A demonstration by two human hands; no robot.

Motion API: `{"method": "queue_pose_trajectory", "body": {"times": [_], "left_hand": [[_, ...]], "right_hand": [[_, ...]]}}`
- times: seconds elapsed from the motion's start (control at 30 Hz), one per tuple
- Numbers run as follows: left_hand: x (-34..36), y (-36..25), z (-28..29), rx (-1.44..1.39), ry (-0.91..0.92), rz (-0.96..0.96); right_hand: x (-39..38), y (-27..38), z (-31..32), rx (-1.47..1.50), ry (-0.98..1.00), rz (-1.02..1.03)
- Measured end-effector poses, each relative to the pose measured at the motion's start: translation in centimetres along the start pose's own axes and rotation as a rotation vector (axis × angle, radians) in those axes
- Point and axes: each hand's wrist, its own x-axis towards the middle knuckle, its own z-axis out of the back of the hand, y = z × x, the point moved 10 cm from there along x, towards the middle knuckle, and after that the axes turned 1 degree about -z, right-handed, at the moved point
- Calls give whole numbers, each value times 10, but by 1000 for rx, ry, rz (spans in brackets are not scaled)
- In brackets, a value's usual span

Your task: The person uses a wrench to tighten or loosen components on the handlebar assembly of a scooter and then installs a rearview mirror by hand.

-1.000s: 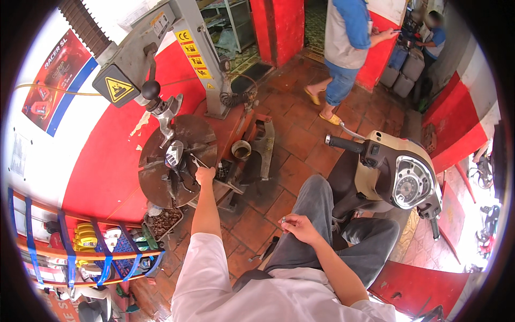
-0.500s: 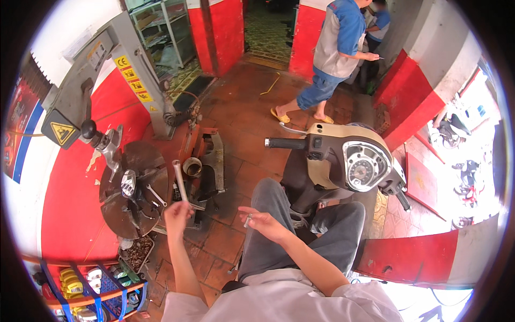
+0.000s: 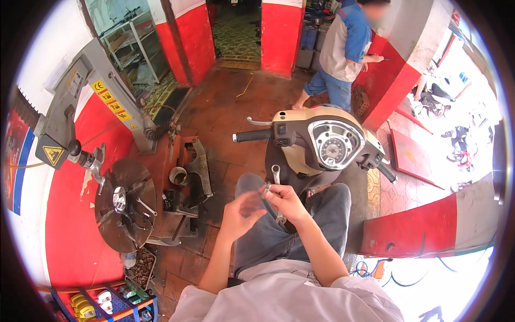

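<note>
My right hand pinches a small silvery metal piece between thumb and fingertips; its exact kind is too small to tell. Close beside it on the left is my left hand, fingers stretched toward the piece and smeared by motion, the thumb apart from them. A combination wrench stands lengthwise above my lap, its ring end showing beyond my right hand and its other end below. My right hand covers its middle, so I cannot tell whether that hand grips it or it rests there.
A scooter with a round gauge is ahead. At left stands a tyre changer, its turntable carrying another wrench. A rack of bottles is at lower left. A person is at the far right beside a red-white pillar.
The wrench has gone from my left hand at the left to beside my right hand over my lap. Both hands have come together. The view has shifted, and the person has moved right.
</note>
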Motion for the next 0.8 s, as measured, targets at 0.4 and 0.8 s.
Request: {"method": "queue_pose_trajectory", "body": {"times": [0.4,0.8], "left_hand": [[45,27,-66,-834,-66,178],[260,-71,-28,194,-117,-491]], "right_hand": [[-42,65,41,-132,-235,298],[-28,162,111,-416,-368,335]]}}
